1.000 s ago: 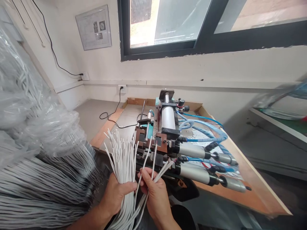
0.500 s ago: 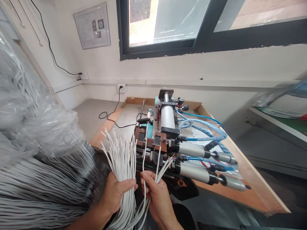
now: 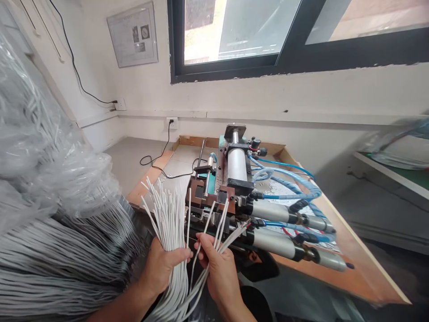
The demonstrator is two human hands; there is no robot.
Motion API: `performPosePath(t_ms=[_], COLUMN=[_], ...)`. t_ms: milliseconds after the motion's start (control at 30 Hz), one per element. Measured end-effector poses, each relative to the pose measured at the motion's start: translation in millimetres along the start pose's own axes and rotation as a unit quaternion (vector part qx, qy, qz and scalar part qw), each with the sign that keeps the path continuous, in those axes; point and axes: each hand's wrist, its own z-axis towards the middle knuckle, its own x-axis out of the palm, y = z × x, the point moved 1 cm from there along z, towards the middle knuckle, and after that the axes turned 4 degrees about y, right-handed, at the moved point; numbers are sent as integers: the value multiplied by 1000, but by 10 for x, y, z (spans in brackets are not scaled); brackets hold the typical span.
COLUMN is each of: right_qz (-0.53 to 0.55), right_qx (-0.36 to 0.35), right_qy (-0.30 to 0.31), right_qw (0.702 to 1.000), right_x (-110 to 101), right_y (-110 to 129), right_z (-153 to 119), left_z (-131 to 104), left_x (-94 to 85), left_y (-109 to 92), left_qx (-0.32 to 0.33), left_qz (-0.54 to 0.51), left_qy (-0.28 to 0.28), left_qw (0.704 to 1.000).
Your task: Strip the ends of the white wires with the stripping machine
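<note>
A thick bundle of light grey cables (image 3: 170,219) stands upright in my left hand (image 3: 164,266), whose thumb lies across the front of it. My right hand (image 3: 216,266) is closed on a few separate cables (image 3: 221,226), one pinched near thumb and forefinger. Some of these end in stripped tips with coloured wires (image 3: 247,223). The lower lengths of both groups run together below my hands. Just beyond my fingers is a pneumatic wire-stripping machine (image 3: 226,197), with brown clamp blocks and silver cylinders. Neither hand touches it.
Long grey cables (image 3: 60,264) lie piled on the left, partly under clear plastic wrap (image 3: 77,179). The machine sits in a wood-edged tray (image 3: 372,268) with white scraps. Blue air hoses (image 3: 284,179) loop at its right. A black power cord (image 3: 157,166) crosses the table behind.
The single cable at my right fingertips has swung right, away from the clamp blocks, towards the others in that hand. My left hand keeps its hold on the bundle. The view has shifted slightly.
</note>
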Motion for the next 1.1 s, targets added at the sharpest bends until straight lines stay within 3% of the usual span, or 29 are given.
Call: performPosePath(t_ms=[167,367,567,733,900,1100], right_qz=[49,114,151,102,41,47], right_qx=[22,68,100,92,17,38], right_qy=[-36,-36,20,98,18,-12], right_qw=[998,991,983,986,999,998], right_x=[-2,23,73,125,52,-6], right_y=[9,26,19,44,33,22], right_z=[97,148,156,86,2,-14], left_z=[43,69,55,29,1,-18], left_x=[12,50,64,66,94,75], left_y=[-38,-69,-48,-15,-67,-61], left_qx=[-12,-17,-23,1,10,-15], left_qz=[-1,-23,-13,35,-2,-30], left_qy=[-26,-26,-13,18,39,15], left_qw=[1000,999,1000,999,999,999])
